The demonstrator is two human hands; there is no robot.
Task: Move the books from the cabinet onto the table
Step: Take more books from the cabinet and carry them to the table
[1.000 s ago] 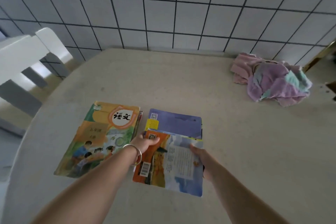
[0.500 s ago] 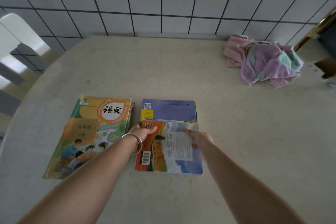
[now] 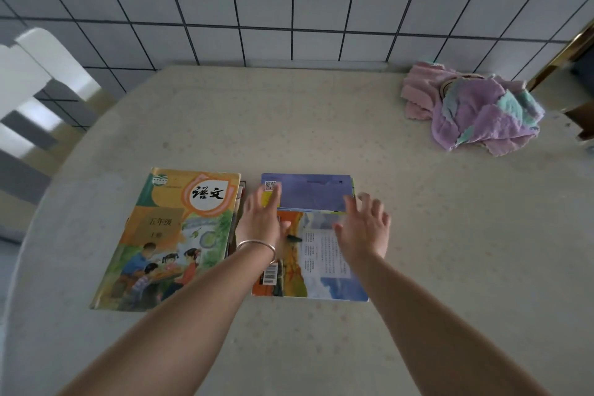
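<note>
A large green and orange textbook [image 3: 167, 235] lies flat on the beige table [image 3: 321, 125], left of centre. Right beside it a purple-covered book [image 3: 316, 191] lies under an orange and blue book [image 3: 316, 267] that rests back cover up, shifted toward me. My left hand [image 3: 262, 222], with a bangle on the wrist, hovers over the left edge of that stack, fingers spread. My right hand [image 3: 364, 225] hovers over its right edge, fingers apart too. Neither hand grips anything.
A crumpled pink, purple and teal cloth [image 3: 472, 106] lies at the table's far right. A tiled wall [image 3: 289, 3] runs behind the table. A white chair [image 3: 29, 74] stands at the left. A dark, gold-edged piece of furniture [image 3: 575, 51] is at the right edge.
Both hands held the orange and blue book by its sides before. They have let go and lifted with fingers spread. The book now lies flat on the purple one.
</note>
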